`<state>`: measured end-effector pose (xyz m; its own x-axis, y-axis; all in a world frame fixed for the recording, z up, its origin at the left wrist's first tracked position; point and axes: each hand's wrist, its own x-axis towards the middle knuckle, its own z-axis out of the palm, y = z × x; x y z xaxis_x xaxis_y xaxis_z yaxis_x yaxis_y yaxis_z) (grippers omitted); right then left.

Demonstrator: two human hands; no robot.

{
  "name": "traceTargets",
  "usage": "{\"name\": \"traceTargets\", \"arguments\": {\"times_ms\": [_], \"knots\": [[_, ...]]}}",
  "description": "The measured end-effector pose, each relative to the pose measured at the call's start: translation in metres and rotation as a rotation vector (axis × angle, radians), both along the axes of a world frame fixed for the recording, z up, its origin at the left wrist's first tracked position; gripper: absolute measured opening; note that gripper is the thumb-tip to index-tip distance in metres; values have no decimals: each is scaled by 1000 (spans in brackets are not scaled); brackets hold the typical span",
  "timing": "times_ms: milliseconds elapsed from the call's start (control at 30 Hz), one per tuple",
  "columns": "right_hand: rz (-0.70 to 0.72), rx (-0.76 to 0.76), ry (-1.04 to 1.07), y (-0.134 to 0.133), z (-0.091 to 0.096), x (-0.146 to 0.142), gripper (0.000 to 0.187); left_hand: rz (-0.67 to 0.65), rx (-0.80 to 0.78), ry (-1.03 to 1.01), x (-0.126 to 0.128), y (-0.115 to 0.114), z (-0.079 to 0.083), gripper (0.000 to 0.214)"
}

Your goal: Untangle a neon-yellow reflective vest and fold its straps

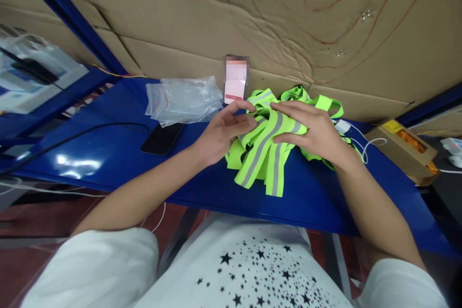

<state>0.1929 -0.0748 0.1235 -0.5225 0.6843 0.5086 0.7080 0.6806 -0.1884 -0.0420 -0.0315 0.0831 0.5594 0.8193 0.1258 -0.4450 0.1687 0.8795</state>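
A bundle of neon-yellow reflective straps [260, 151] with grey stripes lies on the blue table, folded over in several loops. My left hand [224, 132] pinches the bundle's left side between curled fingers and thumb. From the right, my right hand [314, 127] grips the upper folds, its thumb below and its fingers across the top. Two striped ends hang toward the table's front edge. More neon-yellow straps [328, 105] lie in a tangle behind and beside my right hand, which partly hides them.
Clear plastic bags [186, 101] lie left of the straps, partly over a dark phone [162, 138]. A lit phone [235, 87] leans against the cardboard wall [173, 24]. A white charger [342, 126] with its cable and an open cardboard box [404, 149] sit at the right.
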Motion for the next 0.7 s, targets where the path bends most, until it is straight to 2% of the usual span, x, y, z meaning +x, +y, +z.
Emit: {"name": "traceTargets", "arguments": {"times_ms": [67, 233, 300, 433, 500, 600, 700], "knots": [[-7, 42, -62, -1, -1, -1, 66, 22, -12, -6, 0, 1, -1, 32], [-61, 147, -226, -5, -4, -4, 64, -15, -164, -42, 1, 7, -8, 39], [-72, 148, -206, -4, -6, -5, 64, 2, -119, -31, 3, 6, -9, 37], [-78, 57, -115, 1, -13, -7, 69, 138, 130, 31, 5, -1, -6, 27], [-107, 52, -134, 2, -17, -9, 70, 185, 206, 66, 5, -2, -5, 28], [-157, 67, -158, 2, -20, -13, 69, 166, 187, 85, 4, 2, -4, 32], [-111, -27, -50, 5, -23, -12, 71, 96, 153, 80, 3, 5, -4, 33]]}}
